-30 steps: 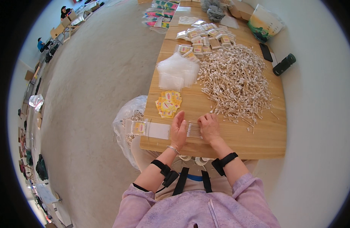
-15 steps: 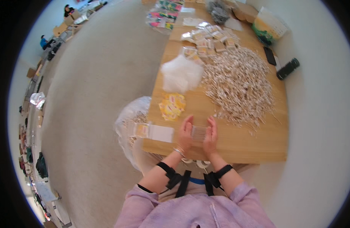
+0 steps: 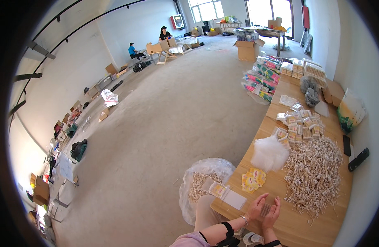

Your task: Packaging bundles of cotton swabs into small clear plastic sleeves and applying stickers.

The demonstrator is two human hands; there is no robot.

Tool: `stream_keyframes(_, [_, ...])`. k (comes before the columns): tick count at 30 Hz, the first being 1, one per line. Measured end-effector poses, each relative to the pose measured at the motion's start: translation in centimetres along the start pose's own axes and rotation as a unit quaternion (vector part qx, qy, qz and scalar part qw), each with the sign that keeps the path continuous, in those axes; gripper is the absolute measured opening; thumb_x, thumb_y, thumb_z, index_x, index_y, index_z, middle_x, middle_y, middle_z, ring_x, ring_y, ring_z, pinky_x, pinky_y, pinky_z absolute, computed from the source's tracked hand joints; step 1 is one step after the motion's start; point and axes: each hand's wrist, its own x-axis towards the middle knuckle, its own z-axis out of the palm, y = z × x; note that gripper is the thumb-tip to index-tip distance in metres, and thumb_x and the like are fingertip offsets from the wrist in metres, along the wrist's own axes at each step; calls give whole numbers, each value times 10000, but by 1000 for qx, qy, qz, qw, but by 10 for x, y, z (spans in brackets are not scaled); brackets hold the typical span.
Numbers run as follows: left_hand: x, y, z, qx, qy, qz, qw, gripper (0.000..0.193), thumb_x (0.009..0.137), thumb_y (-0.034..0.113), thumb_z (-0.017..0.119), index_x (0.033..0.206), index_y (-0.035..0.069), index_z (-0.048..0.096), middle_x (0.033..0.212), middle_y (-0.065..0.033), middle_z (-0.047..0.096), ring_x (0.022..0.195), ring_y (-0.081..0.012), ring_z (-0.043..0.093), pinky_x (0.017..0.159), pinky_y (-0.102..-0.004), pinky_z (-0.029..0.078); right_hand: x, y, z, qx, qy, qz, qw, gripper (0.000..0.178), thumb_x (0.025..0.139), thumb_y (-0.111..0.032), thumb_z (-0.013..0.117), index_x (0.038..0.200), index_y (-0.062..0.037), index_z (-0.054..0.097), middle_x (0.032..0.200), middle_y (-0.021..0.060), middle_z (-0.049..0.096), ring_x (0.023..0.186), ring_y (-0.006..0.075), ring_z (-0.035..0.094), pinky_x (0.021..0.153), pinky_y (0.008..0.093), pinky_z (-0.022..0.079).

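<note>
At the near edge of the wooden table, my left hand (image 3: 255, 208) and my right hand (image 3: 272, 213) face each other, palms inward. A neat row of cotton swabs (image 3: 265, 209) is held between them, the sticks side by side. Left of my hands lie a white card (image 3: 234, 199) and a clear packet with a yellow label (image 3: 218, 189). Yellow printed cards (image 3: 253, 180) are spread just beyond. To the right and farther off is a big heap of loose cotton swabs (image 3: 315, 175).
A stack of clear plastic bags (image 3: 270, 152) and a pile of filled swab packets (image 3: 300, 125) lie farther up the table. Against the wall are a black phone (image 3: 346, 145) and a black bottle (image 3: 358, 159). On the floor stands a clear sack of swabs (image 3: 204, 181). Two people sit far off.
The view has swung up and left, bringing in the room, so the table now appears at lower right. Both hands still press the row of swabs between them.
</note>
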Motion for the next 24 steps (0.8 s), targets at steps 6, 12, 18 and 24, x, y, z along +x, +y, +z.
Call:
stream_keyframes(6, [2,9,1,17,-3,-7,1000,415,986,268,405,1296,2,471,1277,-126,538,1191,-201,490,1002,-291,361,3,-2,1,-8,0,7,1000,428,979,-273,360,1203,71,483,1348,207,442,1315,324,353,1076,395,270])
stream_keyframes(12, [-1,4,1,16,-18,-27,999,414,993,253,399,1320,5,450,1295,-91,514,1194,-156,456,1014,-277,341,0,0,-2,-9,2,4,1000,419,979,-270,366,1193,69,489,1336,201,456,1318,323,350,1074,393,273])
stream_keyframes(18, [5,-3,0,-15,-1,-57,998,398,991,233,403,1312,4,461,1289,-86,521,1191,-166,468,1015,-285,349,4,1,2,-29,0,14,999,388,976,-247,374,1190,53,497,1326,199,465,1271,318,401,1057,394,298])
stream_keyframes(24, [3,-17,-4,4,9,0,1000,397,983,245,410,1292,6,481,1262,-136,545,1160,-210,508,1002,-309,369,18,16,17,-11,10,-25,1000,353,965,-209,387,1176,45,511,1303,207,482,1236,332,431,1049,398,308])
